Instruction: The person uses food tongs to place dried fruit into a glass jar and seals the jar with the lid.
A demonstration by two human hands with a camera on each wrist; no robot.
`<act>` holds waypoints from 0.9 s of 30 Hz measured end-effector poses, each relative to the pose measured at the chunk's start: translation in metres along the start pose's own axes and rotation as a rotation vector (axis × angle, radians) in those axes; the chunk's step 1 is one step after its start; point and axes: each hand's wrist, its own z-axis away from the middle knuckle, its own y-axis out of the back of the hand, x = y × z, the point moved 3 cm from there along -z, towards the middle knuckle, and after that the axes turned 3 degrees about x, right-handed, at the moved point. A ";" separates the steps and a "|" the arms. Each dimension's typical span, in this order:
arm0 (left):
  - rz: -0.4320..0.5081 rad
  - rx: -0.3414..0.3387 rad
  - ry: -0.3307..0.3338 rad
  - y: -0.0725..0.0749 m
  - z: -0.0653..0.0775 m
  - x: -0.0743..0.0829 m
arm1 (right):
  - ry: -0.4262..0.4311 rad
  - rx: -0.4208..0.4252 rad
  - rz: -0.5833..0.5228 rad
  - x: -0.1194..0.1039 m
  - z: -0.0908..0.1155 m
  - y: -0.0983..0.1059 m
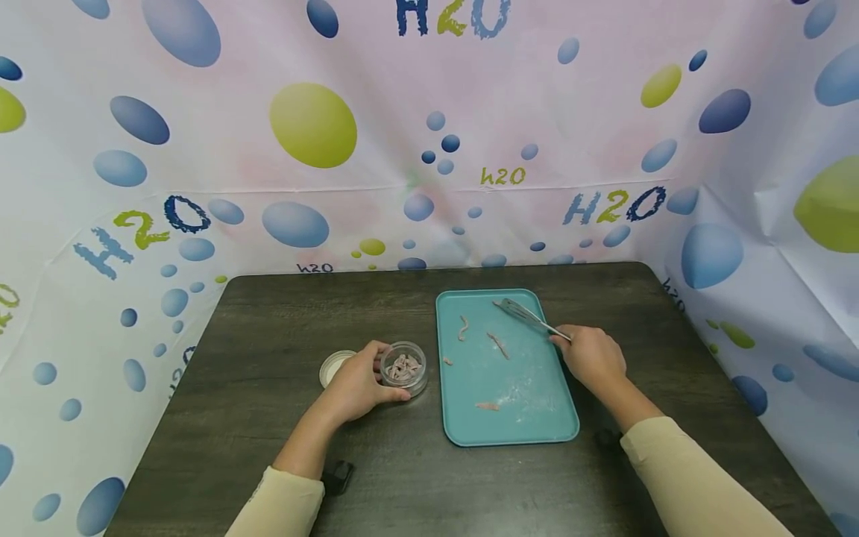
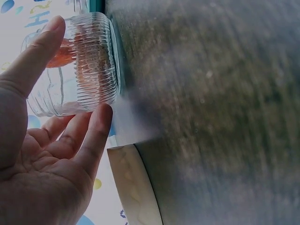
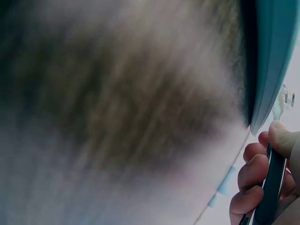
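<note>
My left hand (image 1: 359, 384) holds a small round glass jar (image 1: 417, 384) between thumb and fingers on the dark table. Several short pale-pink strips (image 1: 405, 367) lie inside the jar, which has ribbed sides (image 2: 96, 61) in the left wrist view. In my right hand (image 1: 593, 358) is a pair of metal tongs (image 1: 530, 314), gripped by its dark handle (image 3: 272, 192). The tips reach over the upper part of a turquoise tray (image 1: 470, 429), and a bit of pinkish strip shows at them. More strips (image 1: 498, 344) lie scattered on the tray.
A cream-coloured round lid (image 1: 330, 367) lies left of the jar, partly behind my left hand. White powder (image 1: 526, 395) dusts the tray's lower half. The wooden table (image 1: 288, 313) meets a dotted backdrop sheet (image 1: 376, 149) at the back and sides.
</note>
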 end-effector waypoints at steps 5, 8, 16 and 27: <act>-0.002 0.002 0.001 0.001 0.001 -0.001 | -0.003 0.001 -0.018 -0.001 0.003 0.001; -0.001 0.002 0.002 0.001 0.001 0.000 | 0.001 0.003 -0.020 -0.002 0.006 0.003; 0.010 -0.004 -0.002 0.001 0.001 0.002 | 0.000 0.018 -0.021 -0.002 0.012 0.008; -0.003 -0.004 0.004 0.001 0.002 0.003 | -0.001 0.026 -0.021 -0.012 0.019 0.017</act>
